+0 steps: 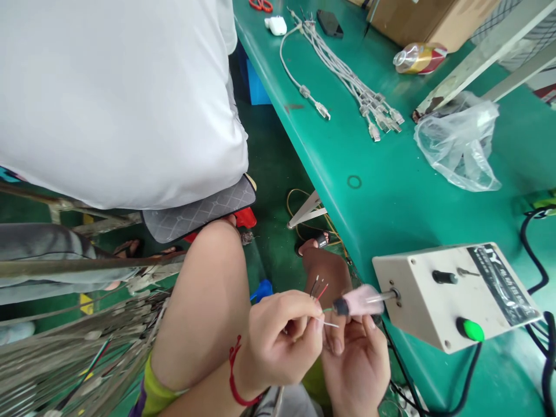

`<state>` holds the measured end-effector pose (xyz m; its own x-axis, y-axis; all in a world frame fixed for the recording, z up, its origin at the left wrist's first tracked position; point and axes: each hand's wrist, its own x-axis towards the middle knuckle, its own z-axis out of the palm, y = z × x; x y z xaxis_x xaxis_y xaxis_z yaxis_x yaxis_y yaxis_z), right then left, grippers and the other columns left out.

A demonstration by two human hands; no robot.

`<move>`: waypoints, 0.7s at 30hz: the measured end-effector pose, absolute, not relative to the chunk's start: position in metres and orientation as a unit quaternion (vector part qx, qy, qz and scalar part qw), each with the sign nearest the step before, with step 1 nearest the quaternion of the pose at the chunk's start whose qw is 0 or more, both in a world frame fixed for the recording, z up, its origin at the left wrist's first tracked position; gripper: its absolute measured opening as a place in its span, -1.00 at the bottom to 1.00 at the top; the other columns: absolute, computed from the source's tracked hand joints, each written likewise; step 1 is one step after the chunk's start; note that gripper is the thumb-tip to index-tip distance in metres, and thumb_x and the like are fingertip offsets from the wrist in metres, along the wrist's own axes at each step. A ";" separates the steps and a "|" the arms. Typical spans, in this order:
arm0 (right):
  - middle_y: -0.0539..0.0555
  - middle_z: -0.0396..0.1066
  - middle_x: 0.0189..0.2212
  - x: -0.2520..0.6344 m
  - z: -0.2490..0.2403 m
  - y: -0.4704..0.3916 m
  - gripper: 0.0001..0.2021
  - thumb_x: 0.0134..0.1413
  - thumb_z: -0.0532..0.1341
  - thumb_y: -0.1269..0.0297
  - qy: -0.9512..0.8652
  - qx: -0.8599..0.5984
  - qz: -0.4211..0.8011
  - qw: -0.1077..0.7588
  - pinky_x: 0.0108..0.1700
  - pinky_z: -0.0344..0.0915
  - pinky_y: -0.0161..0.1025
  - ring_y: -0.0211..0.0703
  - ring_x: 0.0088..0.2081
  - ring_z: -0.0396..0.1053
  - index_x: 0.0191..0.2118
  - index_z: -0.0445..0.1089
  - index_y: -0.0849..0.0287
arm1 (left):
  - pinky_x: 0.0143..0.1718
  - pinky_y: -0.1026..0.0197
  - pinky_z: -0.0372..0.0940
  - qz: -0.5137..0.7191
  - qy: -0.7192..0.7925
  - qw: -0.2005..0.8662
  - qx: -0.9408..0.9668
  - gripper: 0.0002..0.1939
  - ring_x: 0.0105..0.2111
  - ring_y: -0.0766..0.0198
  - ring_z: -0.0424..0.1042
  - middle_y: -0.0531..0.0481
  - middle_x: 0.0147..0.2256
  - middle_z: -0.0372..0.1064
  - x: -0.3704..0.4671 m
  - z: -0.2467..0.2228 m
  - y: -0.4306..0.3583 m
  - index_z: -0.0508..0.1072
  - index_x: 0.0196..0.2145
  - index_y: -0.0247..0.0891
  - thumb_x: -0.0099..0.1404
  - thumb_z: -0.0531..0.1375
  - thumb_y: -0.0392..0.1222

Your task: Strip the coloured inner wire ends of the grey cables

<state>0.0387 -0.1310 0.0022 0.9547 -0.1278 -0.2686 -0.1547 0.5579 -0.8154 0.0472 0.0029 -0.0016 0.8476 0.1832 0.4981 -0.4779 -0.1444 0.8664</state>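
Low in the head view, my left hand (284, 336), with a red string bracelet on its wrist, is closed in a pinch around the end of a cable. Thin black, white and red wires (320, 289) fan out from between its fingertips. A green wire runs from the pinch toward the dark tip of a pinkish, motion-blurred spindle head (360, 301). That head sticks out from a beige machine box (421, 307) with a green knob. My right hand (358, 359) lies palm up, fingers apart, just below the spindle head; nothing shows in its palm.
Grey USB cables (343, 69) lie on the green table (369, 214). A plastic bag (463, 145), a bottle (420, 58), a cardboard box (425, 23) and red scissors (260, 5) are there too. A person in white (117, 104) sits at left. Many cables (82, 370) hang at lower left.
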 end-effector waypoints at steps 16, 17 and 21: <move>-0.08 0.41 -0.61 -0.004 0.023 -0.117 -0.85 0.26 0.61 0.09 0.201 -0.589 -0.002 0.783 -0.54 0.18 -0.39 -0.34 -0.63 0.19 -0.12 0.80 -0.05 | -0.37 0.34 0.52 0.330 -0.135 0.644 0.677 -0.91 -0.52 0.31 0.60 0.08 -0.49 0.52 0.039 -0.001 0.000 0.53 -0.10 -0.22 0.56 0.25 -0.36; -0.07 0.45 -0.61 -0.001 0.022 -0.119 -0.89 0.28 0.60 0.12 0.175 -0.583 0.002 0.794 -0.55 0.19 -0.42 -0.35 -0.64 0.21 -0.13 0.80 -0.06 | -0.36 0.34 0.52 0.327 -0.135 0.644 0.678 -0.92 -0.52 0.31 0.60 0.08 -0.49 0.53 0.040 -0.001 0.000 0.53 -0.11 -0.21 0.58 0.25 -0.35; 0.06 0.67 -0.45 0.013 0.027 -0.123 -0.98 0.33 0.57 0.18 0.111 -0.585 -0.004 0.804 -0.44 0.48 -0.37 -0.21 -0.51 0.53 -0.16 0.80 -0.08 | -0.44 0.30 0.51 0.317 -0.156 0.656 0.667 -0.89 -0.58 0.30 0.55 0.04 -0.46 0.58 0.042 0.000 0.000 0.52 -0.09 -0.18 0.66 0.22 -0.16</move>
